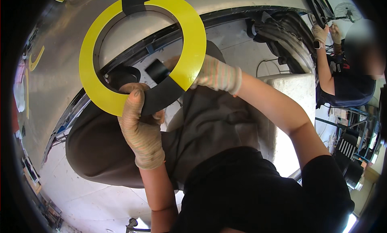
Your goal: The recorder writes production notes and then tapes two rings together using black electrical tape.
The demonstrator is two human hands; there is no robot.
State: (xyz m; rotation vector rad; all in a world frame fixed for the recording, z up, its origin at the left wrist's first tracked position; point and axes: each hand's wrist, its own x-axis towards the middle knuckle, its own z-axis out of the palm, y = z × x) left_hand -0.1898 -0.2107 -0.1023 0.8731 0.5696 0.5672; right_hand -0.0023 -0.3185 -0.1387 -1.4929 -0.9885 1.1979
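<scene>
**Yellow ring being held up with black tape partly on**

The yellow ring (137,51) is being held above the lap. It is being gripped at its lower black-taped section by the closed left hand (141,128) and at its right edge by the right hand (215,75); most yellow is being left uncovered.

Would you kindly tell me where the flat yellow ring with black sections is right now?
In the head view, the flat yellow ring is upper centre-left, held up before the grey metal panel, the gloved left hand gripping its bottom and the gloved right hand behind its right edge.
</scene>
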